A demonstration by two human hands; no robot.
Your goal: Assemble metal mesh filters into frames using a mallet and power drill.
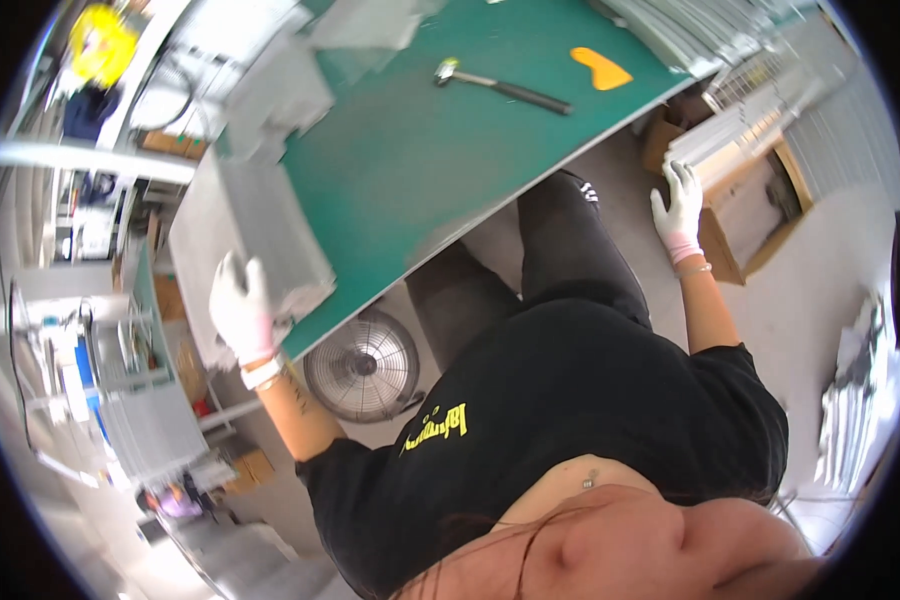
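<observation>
From the head camera, the left hand [240, 308] in a white glove rests flat and open on a grey metal sheet [260, 225] at the near left edge of the green worktop [440, 150]. The right hand [678, 210], gloved too, reaches with spread fingers to a stack of grey panels [730, 140] in a cardboard box [745, 235] on the floor. A hammer [500, 87] and an orange scraper [600, 68] lie by the far edge

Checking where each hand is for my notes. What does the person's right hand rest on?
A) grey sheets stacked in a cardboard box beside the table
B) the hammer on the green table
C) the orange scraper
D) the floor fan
A: the gloved right hand lies on the grey sheets in the cardboard box, away from the hammer.
</observation>
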